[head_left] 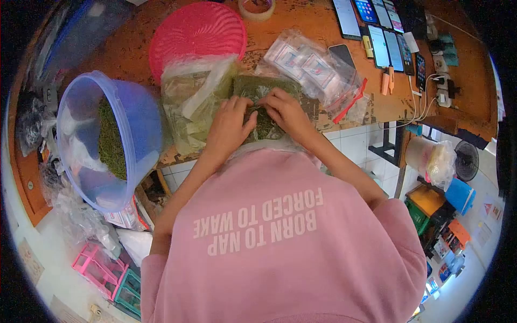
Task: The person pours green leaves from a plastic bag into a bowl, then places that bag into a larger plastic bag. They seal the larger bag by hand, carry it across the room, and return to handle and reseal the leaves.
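A clear plastic bag (264, 128) with dark green, leafy-looking stuff in it lies at the table's front edge, close to my body. My left hand (232, 119) is on its left side, fingers curled onto the plastic and the thumb lower down. From the right, my right hand (288, 112) pinches the plastic near the middle with bent fingers. The fingertips of both hands are close together, and the exact grip is partly hidden. Just left of my left hand is a larger clear packet (188, 113) of pale green stuff with a whitish strip across it.
A translucent blue bucket (145, 126) with green crumbs inside stands at left. Behind lie a pink plastic lid (196, 32) and a tape roll (256, 16). Printed zip bags (318, 67) sit right of my hands. Several phones (378, 47) and white cables (423, 102) lie far right.
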A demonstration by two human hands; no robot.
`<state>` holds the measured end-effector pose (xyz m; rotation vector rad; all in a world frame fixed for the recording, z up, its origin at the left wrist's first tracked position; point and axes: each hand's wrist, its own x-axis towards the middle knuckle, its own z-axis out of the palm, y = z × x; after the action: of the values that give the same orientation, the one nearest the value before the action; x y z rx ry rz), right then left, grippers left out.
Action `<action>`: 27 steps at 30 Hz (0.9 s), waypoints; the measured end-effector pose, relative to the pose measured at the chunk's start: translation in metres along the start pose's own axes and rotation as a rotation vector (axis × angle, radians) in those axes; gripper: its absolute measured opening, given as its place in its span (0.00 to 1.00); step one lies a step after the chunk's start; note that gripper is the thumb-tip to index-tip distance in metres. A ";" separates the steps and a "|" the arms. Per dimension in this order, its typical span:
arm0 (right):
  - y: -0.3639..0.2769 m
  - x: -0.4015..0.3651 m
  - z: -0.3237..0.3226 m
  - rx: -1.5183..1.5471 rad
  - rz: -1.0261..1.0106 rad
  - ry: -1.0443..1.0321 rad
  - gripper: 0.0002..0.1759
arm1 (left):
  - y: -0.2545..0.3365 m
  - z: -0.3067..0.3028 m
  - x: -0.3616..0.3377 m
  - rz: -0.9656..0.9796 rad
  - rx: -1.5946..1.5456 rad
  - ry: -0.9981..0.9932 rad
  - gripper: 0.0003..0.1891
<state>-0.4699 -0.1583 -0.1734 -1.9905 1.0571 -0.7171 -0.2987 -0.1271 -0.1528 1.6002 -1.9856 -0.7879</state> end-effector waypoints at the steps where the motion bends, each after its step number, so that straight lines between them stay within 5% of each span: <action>1: 0.000 0.001 -0.001 0.018 -0.003 -0.014 0.07 | 0.001 -0.001 0.000 0.006 0.028 -0.009 0.06; 4: 0.002 0.004 -0.003 0.077 -0.004 -0.072 0.07 | -0.010 0.007 -0.002 0.063 0.030 0.060 0.07; 10: 0.030 0.016 -0.002 0.303 0.021 -0.326 0.06 | -0.015 0.012 -0.003 -0.244 -0.388 0.041 0.02; 15: 0.041 0.020 -0.003 0.396 0.028 -0.608 0.03 | -0.017 0.021 -0.004 -0.241 -0.344 0.114 0.02; 24: 0.033 0.025 -0.022 0.609 0.106 -0.677 0.13 | -0.007 0.016 0.001 -0.199 -0.326 0.128 0.01; 27: 0.039 0.019 -0.023 1.415 0.299 -0.589 0.16 | -0.015 0.017 0.000 -0.210 -0.313 0.129 0.01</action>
<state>-0.4944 -0.1968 -0.1905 -0.6808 0.2463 -0.4232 -0.2995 -0.1271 -0.1761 1.6393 -1.5354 -0.9929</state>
